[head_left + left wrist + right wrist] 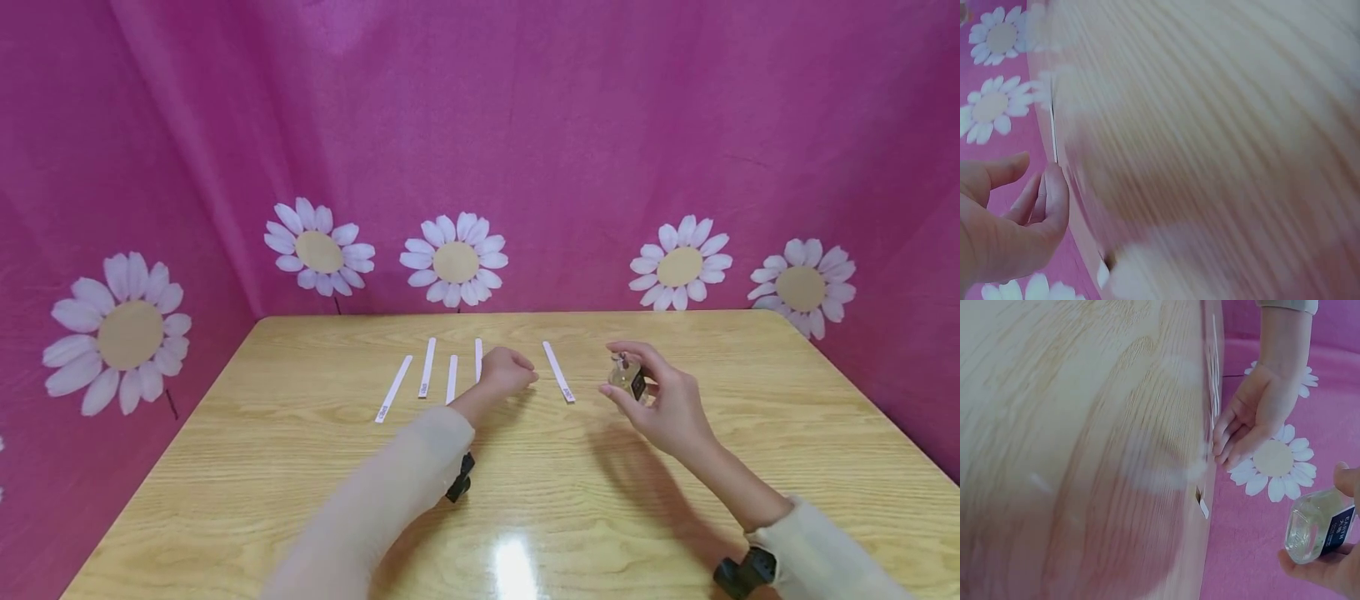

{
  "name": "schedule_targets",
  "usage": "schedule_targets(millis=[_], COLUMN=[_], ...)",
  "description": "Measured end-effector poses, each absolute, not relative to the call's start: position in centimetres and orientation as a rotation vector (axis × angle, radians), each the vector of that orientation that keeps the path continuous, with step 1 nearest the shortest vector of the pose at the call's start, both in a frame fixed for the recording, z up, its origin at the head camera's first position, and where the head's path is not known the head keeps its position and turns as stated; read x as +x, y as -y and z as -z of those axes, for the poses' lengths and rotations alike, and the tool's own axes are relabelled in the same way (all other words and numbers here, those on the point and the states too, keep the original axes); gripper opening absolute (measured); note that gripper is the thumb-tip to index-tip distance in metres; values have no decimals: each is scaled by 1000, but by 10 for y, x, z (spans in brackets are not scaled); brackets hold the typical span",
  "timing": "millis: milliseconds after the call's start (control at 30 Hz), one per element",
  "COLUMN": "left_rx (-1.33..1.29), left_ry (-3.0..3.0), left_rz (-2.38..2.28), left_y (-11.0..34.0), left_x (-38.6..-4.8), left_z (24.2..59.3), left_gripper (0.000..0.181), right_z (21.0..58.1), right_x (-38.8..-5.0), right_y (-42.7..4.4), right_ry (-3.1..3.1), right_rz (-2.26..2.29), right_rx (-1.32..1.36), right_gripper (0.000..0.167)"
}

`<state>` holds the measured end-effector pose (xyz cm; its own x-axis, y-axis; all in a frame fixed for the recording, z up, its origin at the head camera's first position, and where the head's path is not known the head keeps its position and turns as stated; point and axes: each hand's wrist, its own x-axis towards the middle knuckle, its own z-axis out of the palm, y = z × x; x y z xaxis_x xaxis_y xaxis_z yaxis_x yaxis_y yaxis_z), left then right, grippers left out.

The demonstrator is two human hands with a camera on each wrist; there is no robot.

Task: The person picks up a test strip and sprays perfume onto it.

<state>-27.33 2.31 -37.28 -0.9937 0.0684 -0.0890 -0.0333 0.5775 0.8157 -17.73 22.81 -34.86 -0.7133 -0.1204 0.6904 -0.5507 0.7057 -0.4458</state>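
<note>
Between the thumb and fingers of my right hand is a small clear glass perfume bottle, held above the table. In the right wrist view the bottle has a dark label and looks tilted, with pale liquid inside. My left hand is low over the far middle of the table, its fingers loosely bent and nothing gripped; the thumb stands apart in the left wrist view. One white paper strip lies partly hidden behind the left hand. Another strip lies between my two hands, print at its near end.
More white strips lie left of the left hand, some with print at the near end. The wooden table ends against a pink curtain with large daisies. Dark wrist cameras sit at both sleeves.
</note>
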Motion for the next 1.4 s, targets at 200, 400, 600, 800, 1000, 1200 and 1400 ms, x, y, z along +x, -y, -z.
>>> schedule_targets(millis=[200, 400, 600, 800, 1000, 1200, 1400], left_rx=[72, 141, 119, 167, 238, 349, 417], left_ry=[-2760, -2834, -2800, -2956, -2952, -2975, -2883], left_rz=[-1305, -1219, -1211, -914, -868, -866, -917], left_y=[-50, -71, -90, -99, -86, -59, -40], left_x=[-277, -278, -270, -263, -257, -257, -257], left_z=[377, 381, 380, 375, 376, 375, 377], left_gripper=[16, 13, 40, 13, 10, 8, 14], right_z=[347, 345, 339, 335, 334, 333, 333], right_x=[-179, -180, -182, -183, -182, -183, -183], right_y=[-235, -240, -242, -242, -243, -245, -247], right_ry=[2256, 2248, 2256, 2248, 2250, 2256, 2265], right_rz=[-880, -899, -872, -891, -900, -920, -938], right_rx=[488, 493, 482, 485, 483, 473, 465], right_gripper=[53, 53, 53, 53, 53, 53, 52])
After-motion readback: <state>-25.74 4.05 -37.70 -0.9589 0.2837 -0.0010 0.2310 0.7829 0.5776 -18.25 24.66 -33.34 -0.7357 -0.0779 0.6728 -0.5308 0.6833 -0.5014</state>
